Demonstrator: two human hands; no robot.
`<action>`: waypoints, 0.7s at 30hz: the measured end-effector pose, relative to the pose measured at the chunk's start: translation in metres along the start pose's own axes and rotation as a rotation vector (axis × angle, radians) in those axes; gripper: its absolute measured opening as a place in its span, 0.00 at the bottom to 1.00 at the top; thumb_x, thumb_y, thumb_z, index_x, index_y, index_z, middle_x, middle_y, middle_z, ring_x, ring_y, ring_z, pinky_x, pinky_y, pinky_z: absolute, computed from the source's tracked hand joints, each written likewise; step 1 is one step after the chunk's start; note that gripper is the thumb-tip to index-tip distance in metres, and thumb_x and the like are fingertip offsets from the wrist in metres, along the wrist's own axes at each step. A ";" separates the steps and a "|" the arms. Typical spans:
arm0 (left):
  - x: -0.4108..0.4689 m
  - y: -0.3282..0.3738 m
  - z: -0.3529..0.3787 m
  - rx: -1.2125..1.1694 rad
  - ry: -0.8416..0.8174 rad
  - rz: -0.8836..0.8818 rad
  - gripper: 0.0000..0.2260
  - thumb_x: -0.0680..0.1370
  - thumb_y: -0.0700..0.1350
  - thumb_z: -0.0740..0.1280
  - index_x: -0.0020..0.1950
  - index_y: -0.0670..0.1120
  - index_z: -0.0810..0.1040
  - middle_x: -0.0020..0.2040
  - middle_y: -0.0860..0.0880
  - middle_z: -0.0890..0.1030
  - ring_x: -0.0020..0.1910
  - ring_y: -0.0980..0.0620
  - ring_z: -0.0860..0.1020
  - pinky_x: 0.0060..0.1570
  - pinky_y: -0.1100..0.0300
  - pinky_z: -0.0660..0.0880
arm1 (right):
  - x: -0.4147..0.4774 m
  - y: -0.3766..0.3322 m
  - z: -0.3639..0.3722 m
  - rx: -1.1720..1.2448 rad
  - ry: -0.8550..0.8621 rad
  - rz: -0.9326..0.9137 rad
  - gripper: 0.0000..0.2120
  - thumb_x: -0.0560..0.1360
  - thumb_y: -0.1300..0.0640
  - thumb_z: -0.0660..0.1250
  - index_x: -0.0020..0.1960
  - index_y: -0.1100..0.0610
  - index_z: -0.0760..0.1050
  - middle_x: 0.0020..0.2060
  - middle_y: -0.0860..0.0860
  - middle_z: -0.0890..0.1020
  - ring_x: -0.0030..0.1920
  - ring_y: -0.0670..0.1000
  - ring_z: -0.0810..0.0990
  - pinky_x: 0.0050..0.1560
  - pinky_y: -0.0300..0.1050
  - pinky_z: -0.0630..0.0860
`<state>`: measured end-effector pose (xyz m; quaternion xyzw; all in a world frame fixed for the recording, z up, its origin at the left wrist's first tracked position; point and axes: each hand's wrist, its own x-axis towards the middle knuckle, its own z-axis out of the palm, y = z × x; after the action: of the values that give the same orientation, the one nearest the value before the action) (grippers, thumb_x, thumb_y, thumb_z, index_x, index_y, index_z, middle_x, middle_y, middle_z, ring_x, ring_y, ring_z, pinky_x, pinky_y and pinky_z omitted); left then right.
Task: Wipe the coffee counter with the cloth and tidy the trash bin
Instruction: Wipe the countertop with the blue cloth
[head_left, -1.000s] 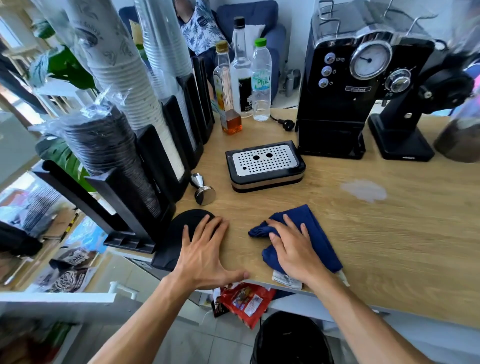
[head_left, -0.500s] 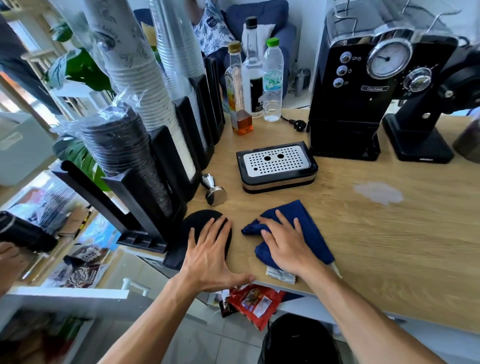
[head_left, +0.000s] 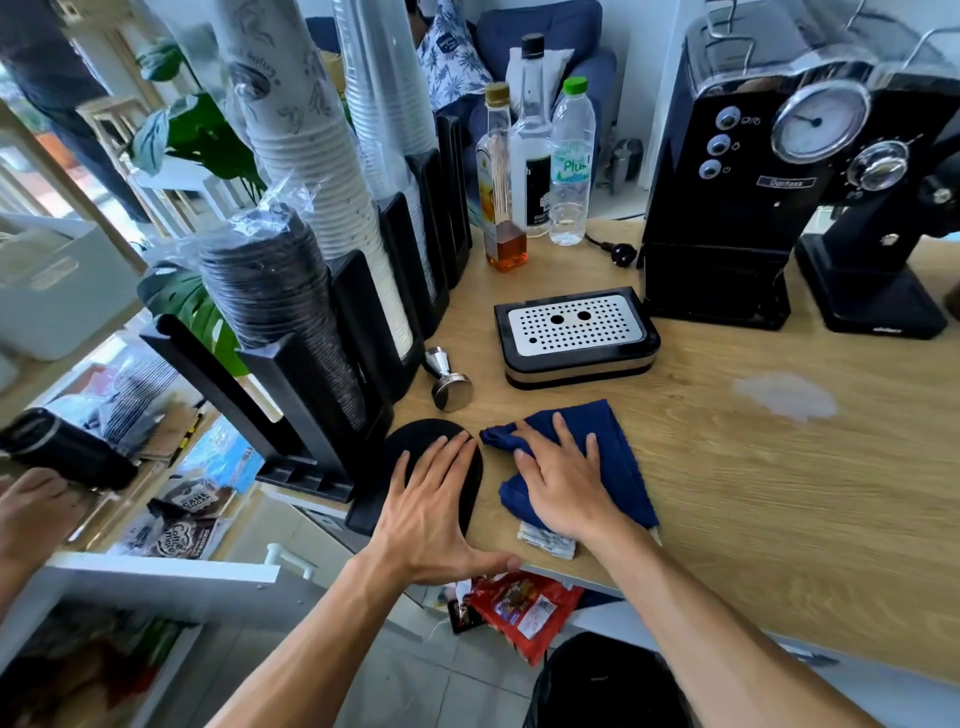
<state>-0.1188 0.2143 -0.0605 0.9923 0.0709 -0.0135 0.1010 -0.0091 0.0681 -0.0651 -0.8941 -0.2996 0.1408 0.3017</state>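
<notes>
Trash bin (head_left: 602, 680) lined in black, lowest in view, below the front lip of the counter (head_left: 753, 493). Red snack packet (head_left: 524, 608) just above it, under the edge, print too small to read.

Left grip (head_left: 431, 509) flat and spread, palm down, fingers on a black round mat (head_left: 415, 441), thumb stretched along the counter edge, nothing held. Right grip (head_left: 566, 488) likewise spread and straight, pressing flat on the dark blue cloth (head_left: 618, 452). Cloth bunched at its left tip, lying near the front edge of the counter, touching the mat's right side. Small paper packet (head_left: 548, 540) peeking from under the cloth at the edge, lettering unreadable.

Beyond the mat, a steel tamper (head_left: 452, 387) lying tilted. Behind the cloth, a black drip tray (head_left: 571, 332) with perforated metal top. Pale wet patch (head_left: 784, 397) to the right, apart from the cloth.

Left, sleeves of paper cups and dark lids in a black cup rack (head_left: 363, 322). Further back, three bottles together, the green-capped water bottle (head_left: 571, 166) marked "Plus". Far right, black espresso machine (head_left: 727, 208) with round gauge and plate reading "Duchess", a black grinder (head_left: 878, 291) beside it.
</notes>
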 end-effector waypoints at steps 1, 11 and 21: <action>0.000 -0.001 0.001 0.007 0.001 0.003 0.63 0.54 0.84 0.55 0.79 0.49 0.46 0.80 0.54 0.47 0.78 0.55 0.43 0.74 0.50 0.35 | -0.005 0.002 0.001 -0.012 -0.026 -0.031 0.21 0.81 0.50 0.48 0.73 0.51 0.59 0.74 0.46 0.61 0.75 0.50 0.42 0.71 0.59 0.33; 0.001 0.004 0.004 0.089 -0.042 0.021 0.66 0.52 0.85 0.54 0.79 0.45 0.47 0.80 0.51 0.47 0.78 0.53 0.42 0.74 0.49 0.35 | -0.035 0.028 -0.016 -0.363 -0.219 -0.274 0.22 0.80 0.45 0.46 0.74 0.42 0.50 0.76 0.41 0.48 0.75 0.51 0.39 0.69 0.67 0.36; 0.015 0.037 0.009 0.138 -0.078 0.109 0.66 0.52 0.85 0.51 0.79 0.45 0.45 0.80 0.50 0.47 0.78 0.52 0.42 0.72 0.48 0.30 | -0.056 0.063 -0.036 -0.406 -0.108 -0.150 0.25 0.78 0.40 0.44 0.74 0.40 0.46 0.76 0.42 0.46 0.75 0.50 0.38 0.69 0.67 0.37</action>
<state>-0.0987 0.1782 -0.0626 0.9980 0.0117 -0.0512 0.0359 -0.0092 -0.0238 -0.0728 -0.9028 -0.4033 0.1023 0.1090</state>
